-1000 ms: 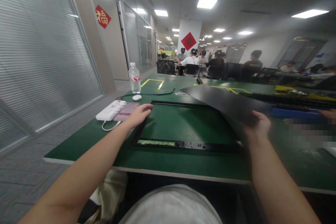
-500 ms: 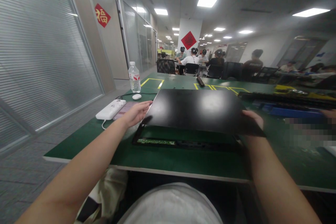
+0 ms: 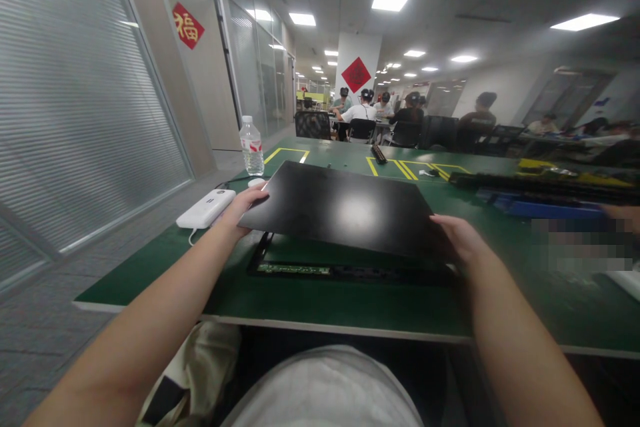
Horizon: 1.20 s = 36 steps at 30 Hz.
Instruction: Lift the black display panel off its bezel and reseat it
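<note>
A large flat black panel (image 3: 345, 207) hovers just above a black rectangular frame (image 3: 350, 271) lying on the green table (image 3: 150, 260). My left hand (image 3: 243, 208) grips the panel's left edge, fingers curled round it. My right hand (image 3: 457, 237) holds the panel's near right corner, fingers on top. The panel tilts slightly, its far edge higher. Along the frame's near bar runs a green circuit strip (image 3: 294, 269).
A white power bank (image 3: 205, 208) with a cable, a white mouse (image 3: 256, 182) and a water bottle (image 3: 251, 147) sit at the left. Long black parts and a blue tray (image 3: 540, 203) lie at the right. Several people sit at far tables.
The panel has swung from the right side over the frame and lowered toward it. My left hand left the frame's corner and took the panel's left edge; my right hand stayed on it.
</note>
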Each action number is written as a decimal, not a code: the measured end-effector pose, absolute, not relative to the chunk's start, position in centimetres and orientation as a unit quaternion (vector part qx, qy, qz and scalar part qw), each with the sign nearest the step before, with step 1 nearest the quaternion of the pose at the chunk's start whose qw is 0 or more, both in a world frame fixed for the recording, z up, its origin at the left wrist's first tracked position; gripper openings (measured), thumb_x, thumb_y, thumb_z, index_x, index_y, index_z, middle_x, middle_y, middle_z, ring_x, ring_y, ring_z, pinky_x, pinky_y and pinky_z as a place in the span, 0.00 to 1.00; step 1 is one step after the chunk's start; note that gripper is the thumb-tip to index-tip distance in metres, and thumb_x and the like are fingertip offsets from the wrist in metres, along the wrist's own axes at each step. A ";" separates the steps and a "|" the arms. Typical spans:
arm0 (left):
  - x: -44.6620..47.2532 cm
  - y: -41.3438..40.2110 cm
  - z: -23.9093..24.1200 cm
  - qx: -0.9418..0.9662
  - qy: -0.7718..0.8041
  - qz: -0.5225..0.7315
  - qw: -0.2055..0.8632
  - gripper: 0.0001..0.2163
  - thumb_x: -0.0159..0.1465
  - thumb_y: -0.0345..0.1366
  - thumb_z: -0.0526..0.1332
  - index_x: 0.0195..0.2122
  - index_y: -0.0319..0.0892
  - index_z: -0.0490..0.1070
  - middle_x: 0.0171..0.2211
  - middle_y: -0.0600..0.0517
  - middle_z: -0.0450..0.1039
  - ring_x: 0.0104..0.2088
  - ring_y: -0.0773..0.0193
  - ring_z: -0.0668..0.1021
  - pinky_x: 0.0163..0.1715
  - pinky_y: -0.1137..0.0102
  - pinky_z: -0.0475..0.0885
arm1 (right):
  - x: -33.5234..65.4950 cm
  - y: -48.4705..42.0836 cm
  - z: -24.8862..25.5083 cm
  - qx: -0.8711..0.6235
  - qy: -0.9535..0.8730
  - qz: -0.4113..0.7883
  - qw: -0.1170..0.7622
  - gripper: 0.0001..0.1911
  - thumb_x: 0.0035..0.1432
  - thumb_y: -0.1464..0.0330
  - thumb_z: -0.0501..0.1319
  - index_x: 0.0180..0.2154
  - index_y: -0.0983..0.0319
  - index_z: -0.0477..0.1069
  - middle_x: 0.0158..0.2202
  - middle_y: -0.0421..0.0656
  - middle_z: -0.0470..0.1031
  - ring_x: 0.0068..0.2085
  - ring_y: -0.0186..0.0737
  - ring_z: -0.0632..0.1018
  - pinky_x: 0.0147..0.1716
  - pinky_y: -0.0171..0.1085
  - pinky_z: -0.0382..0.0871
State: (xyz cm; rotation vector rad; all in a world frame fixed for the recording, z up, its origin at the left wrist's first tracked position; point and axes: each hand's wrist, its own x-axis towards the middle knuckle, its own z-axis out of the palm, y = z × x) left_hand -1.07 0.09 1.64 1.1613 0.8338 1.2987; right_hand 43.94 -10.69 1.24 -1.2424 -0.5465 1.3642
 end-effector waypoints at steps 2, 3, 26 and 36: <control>-1.0 0.0 1.7 0.499 0.348 0.555 0.567 0.30 0.46 0.34 0.67 0.53 0.36 0.76 0.40 0.47 0.83 0.38 0.52 0.82 0.34 0.67 0.76 | 44.3 -10.5 1.2 -0.550 -0.223 0.587 0.551 0.11 0.54 0.73 0.59 0.41 0.65 0.75 0.27 0.45 0.79 0.25 0.45 0.79 0.26 0.42 0.77; -0.9 -0.1 1.7 0.502 0.344 0.557 0.565 0.30 0.46 0.34 0.67 0.53 0.35 0.76 0.40 0.46 0.83 0.39 0.52 0.82 0.36 0.66 0.76 | 44.5 -10.3 1.1 -0.551 -0.225 0.584 0.553 0.11 0.55 0.73 0.59 0.41 0.65 0.75 0.26 0.45 0.79 0.25 0.44 0.79 0.26 0.41 0.76; -1.0 0.1 1.5 0.456 0.351 0.621 0.532 0.19 0.42 0.32 0.68 0.38 0.39 0.80 0.35 0.49 0.83 0.38 0.53 0.81 0.36 0.67 0.76 | 44.9 -9.5 0.3 -0.547 -0.303 0.518 0.583 0.19 0.62 0.62 0.53 0.54 0.57 0.64 0.38 0.52 0.81 0.40 0.51 0.82 0.40 0.47 0.76; -0.6 -0.4 1.5 0.461 0.397 0.616 0.500 0.19 0.42 0.34 0.68 0.39 0.39 0.80 0.35 0.50 0.83 0.39 0.51 0.81 0.37 0.65 0.76 | 45.0 -9.7 0.4 -0.581 -0.325 0.481 0.571 0.24 0.66 0.55 0.47 0.56 0.59 0.65 0.34 0.51 0.81 0.34 0.46 0.81 0.30 0.38 0.71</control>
